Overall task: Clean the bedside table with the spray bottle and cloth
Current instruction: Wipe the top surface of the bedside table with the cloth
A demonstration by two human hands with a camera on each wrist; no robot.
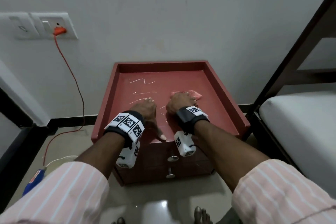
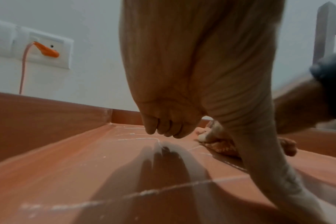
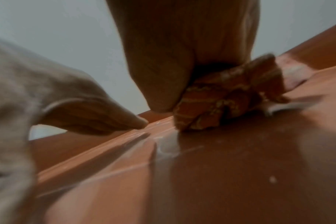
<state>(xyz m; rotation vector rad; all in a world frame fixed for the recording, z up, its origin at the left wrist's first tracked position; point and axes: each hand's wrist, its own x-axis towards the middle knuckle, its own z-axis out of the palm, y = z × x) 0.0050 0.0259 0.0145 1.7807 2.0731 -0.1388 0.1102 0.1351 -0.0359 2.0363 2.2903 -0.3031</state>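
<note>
The red bedside table (image 1: 161, 65) has a raised rim and stands against the wall; white streaks (image 1: 143, 82) cross its top. My right hand (image 1: 180, 101) grips a bunched pink-orange cloth (image 1: 195, 94) and presses it on the right middle of the top. The right wrist view shows that cloth (image 3: 226, 100) crumpled under the right hand (image 3: 173, 60), with a wet smear beside it. My left hand (image 1: 147, 109) rests on the top just left of it, fingertips and thumb touching the surface, holding nothing. The left wrist view shows the left hand (image 2: 182, 75), and the cloth (image 2: 220, 147) beyond it.
An orange plug (image 1: 60, 30) sits in the wall socket and its cable trails down to the floor at the left. A blue bottle-like object (image 1: 34, 180) lies on the floor there. A dark bed frame (image 1: 291, 51) and white mattress (image 1: 300, 123) stand close on the right. Drawer knobs (image 1: 172, 158) face me.
</note>
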